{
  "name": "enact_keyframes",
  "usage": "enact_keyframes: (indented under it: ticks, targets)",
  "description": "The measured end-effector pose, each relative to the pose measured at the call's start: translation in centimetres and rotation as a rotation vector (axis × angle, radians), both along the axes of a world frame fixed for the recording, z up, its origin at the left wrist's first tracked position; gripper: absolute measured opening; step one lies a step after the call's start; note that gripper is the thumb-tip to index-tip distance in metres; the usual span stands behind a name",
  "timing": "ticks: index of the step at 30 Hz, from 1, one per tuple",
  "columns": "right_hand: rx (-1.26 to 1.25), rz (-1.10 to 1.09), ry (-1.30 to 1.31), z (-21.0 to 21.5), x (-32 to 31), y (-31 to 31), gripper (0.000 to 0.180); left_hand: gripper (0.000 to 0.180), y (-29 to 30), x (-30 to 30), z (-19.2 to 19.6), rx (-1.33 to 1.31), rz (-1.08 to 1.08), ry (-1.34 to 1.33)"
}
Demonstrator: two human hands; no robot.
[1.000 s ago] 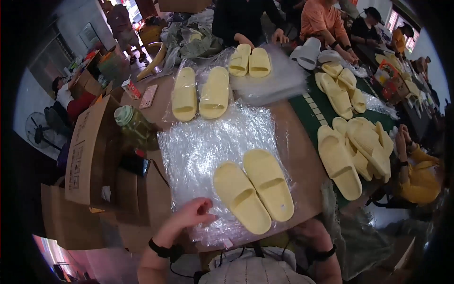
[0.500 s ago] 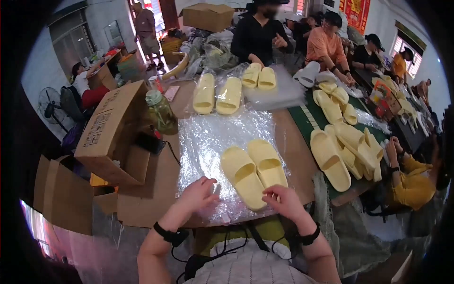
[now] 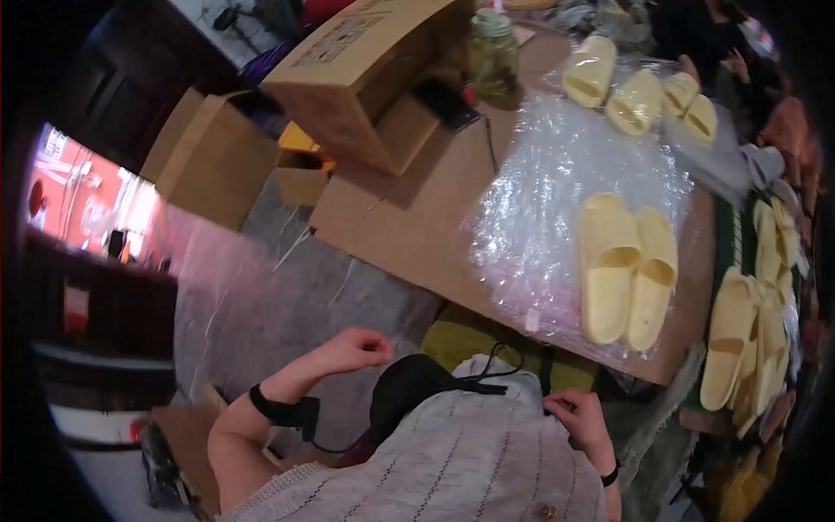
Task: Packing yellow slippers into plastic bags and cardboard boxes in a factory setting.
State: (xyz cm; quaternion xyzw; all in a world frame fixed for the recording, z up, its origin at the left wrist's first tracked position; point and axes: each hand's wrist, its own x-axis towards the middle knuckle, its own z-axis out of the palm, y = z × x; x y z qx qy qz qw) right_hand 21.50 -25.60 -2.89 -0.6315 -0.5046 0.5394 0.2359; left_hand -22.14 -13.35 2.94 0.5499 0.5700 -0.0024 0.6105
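boxes of brown cardboard (image 3: pixel 365 78) stand open at the far left of the table (image 3: pixel 409 217), and beside them a green glass jar (image 3: pixel 493 54) stands upright. nearer, the left hand (image 3: pixel 352 350) hangs off the table's edge over the grey floor (image 3: pixel 287 304), fingers curled loosely with nothing in them, a black band (image 3: pixel 277 407) on the wrist. further right the right hand (image 3: pixel 578 416) is drawn in against the knitted top (image 3: pixel 452 470), fingers bent as if pinching at the cloth or a cord there; i cannot tell whether it grips anything. neither hand touches the table. nearest to them, just past the table's near edge, a pair of pale yellow slides (image 3: pixel 628 270) lies side by side, soles down, on a crinkled sheet of clear plastic wrap (image 3: pixel 557 200). the slides look like moulded foam: light, a little springy, not fragile, easy to lift by pinching the strap or pressing the two together at the sides. the wrap looks thin and slippery, likely to bunch, so best taken by a corner. two more pairs (image 3: pixel 639 91) lie at the far end, and a heap of slides (image 3: pixel 757 331) crowds the right edge.
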Motion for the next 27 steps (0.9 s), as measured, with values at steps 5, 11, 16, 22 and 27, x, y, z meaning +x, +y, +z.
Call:
enact_keyframes:
  ticks: [5,11,16,22,27]
  targets:
    - [-0.025,0.28,0.089,0.6,-2.1,4.2,0.014,0.025,-3.7,0.4,-1.6,-0.074,-0.116,0.105]
    - [-0.032,0.497,0.175,1.2,-2.1,6.1,0.026,0.037,-6.8,-1.8,-4.1,-0.085,-0.194,0.488]
    - [0.109,0.674,0.277,0.8,-2.0,7.3,0.03,0.042,-15.2,-10.5,-14.1,-0.624,0.089,-0.08]
    - [0.086,0.677,0.257,1.3,-1.5,8.1,0.037,0.037,-13.3,-6.0,-11.2,-0.781,0.463,-0.175]
    - [0.267,0.777,0.034,1.4,-1.6,8.2,0.026,0.052,-12.5,-6.6,-9.9,-0.527,0.273,-0.299]
